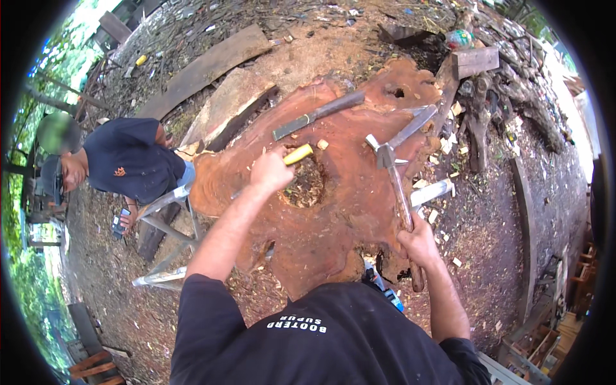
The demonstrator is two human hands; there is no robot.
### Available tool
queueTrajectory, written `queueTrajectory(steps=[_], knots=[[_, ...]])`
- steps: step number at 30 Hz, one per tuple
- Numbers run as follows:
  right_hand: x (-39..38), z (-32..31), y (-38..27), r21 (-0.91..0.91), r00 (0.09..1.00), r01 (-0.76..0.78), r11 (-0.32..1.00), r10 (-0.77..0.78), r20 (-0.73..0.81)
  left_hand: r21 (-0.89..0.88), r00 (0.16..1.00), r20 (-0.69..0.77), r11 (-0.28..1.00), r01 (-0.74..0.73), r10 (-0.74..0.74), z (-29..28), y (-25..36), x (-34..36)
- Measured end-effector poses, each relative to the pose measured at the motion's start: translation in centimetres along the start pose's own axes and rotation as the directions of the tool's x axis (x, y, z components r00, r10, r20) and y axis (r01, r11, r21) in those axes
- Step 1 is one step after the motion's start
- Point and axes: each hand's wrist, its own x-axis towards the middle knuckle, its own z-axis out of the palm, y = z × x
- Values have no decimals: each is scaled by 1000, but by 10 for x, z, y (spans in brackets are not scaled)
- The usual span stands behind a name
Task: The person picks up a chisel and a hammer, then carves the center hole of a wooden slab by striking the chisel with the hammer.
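Note:
My left hand [271, 170] is closed around a tool with a yellow handle [299, 154], most likely a chisel; its blade is mostly hidden by the hand. It is over a reddish wood slab [333, 234], beside a round hollow [305, 186] with wood chips inside. At the slab's right side, my right hand [418, 242] grips a hammer [402, 192] by its long wooden handle, the metal head pointing away from me. A long chisel-like tool [319, 115] with a wooden handle lies across the slab's far part.
Pale metal legs [168, 276] support the slab. At the left stands another person [131, 160] holding a phone [120, 221]. Planks [212, 70] lie at the far left, gnarled roots [478, 122] at the far right. Wood chips scatter the ground [481, 212].

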Motion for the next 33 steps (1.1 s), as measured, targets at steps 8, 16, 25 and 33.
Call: queueTrajectory(steps=[8,16,25,33], knots=[[-19,-2,23,-127,999,-34,991,38,29,-174,974,-223,982,-76,36,56,47,-5],[-25,-9,32,13,995,-102,995,102,-1,-45,966,-255,998,36,-46,49,47,-7],[-22,-5,44,101,992,-123,987,122,16,-104,934,-228,947,-303,274,75,43,-22],[-23,-2,38,20,986,-162,987,161,39,-61,972,-209,994,96,-106,59,29,-9]])
